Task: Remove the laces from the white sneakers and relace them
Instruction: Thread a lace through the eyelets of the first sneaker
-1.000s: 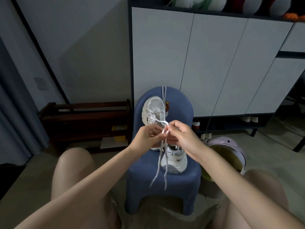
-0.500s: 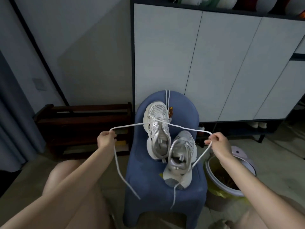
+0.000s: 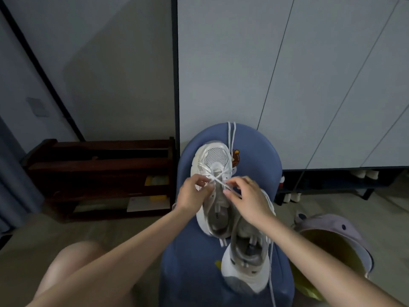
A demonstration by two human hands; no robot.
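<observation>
Hands [image 3: 223,193] back together over sneaker [image 3: 215,171]; bin [image 3: 345,231] beside stool [image 3: 254,156].

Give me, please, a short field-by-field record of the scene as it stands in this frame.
setting: blue chair on the floor, before white cabinet doors
far sneaker: on the seat, toe away from the camera, lace crossing near the toe
near sneaker: on the seat front, no lace visible across it
spare lace: draped over the chair back
left hand: pinches one lace end
right hand: pinches the other end
beside chair: purple bin, dark wooden rack
</observation>
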